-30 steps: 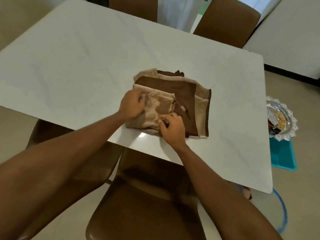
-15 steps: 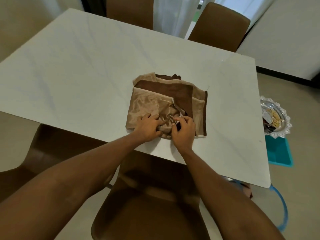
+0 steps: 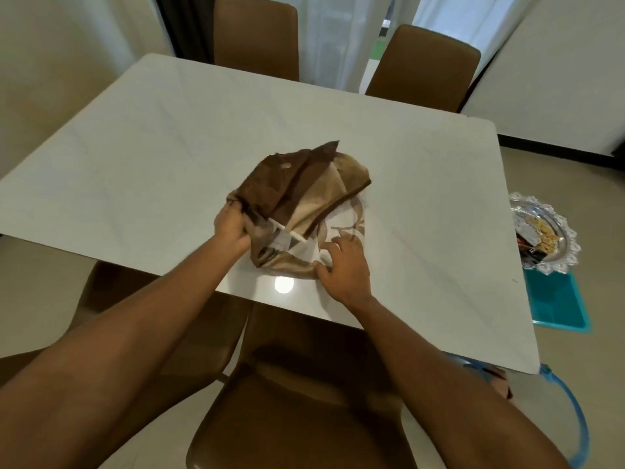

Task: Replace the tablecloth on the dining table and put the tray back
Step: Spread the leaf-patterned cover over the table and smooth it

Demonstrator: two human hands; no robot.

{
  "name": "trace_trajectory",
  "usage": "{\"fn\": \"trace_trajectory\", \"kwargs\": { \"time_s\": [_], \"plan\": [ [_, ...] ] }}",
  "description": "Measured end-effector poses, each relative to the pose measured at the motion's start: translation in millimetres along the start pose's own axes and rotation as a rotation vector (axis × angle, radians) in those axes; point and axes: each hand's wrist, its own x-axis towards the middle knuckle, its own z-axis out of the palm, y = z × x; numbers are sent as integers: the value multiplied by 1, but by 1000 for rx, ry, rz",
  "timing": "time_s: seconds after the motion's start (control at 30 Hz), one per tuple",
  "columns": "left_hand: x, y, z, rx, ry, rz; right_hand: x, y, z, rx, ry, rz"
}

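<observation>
1. The white worktop (image 3: 135, 157) has two brown chairs (image 3: 257, 38) behind it.
2. The tablecloth (image 3: 304, 198) lies bunched near the worktop's near edge, with its dark corner pointing away from the person.
3. Off the right edge, a teal tub (image 3: 558, 306) carries a silver tray (image 3: 571, 231) of snacks.
4. The left hand (image 3: 231, 228) grips the cloth's left side. The right hand (image 3: 345, 269) pinches its near right edge.

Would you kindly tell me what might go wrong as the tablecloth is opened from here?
The tablecloth is bunched near the front edge of the table, with only the left hand in a clear grip; it may slide off toward the chair. Flung open, it might sweep the tray standing just past the table's right edge.
</observation>
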Motion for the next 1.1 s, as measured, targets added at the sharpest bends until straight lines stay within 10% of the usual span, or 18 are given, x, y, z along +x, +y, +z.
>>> {"fn": "trace_trajectory", "kwargs": {
  "time_s": [0.17,0.4,0.57,0.77,1.1],
  "plan": [
    [19,41,-76,-197,164,-152,19,-25,15,-121,-359,67],
    [8,29,-133,831,618,226,54,-48,42,-356,-148,104],
    [23,31,-122,1495,99,781,79,-65,75,-137,-33,-107],
    [66,41,-109,2057,-95,628,95,-90,108,-134,-323,-12],
    [78,85,-175,1695,566,384,98,-70,117,-253,-311,-52]
  ]
}}
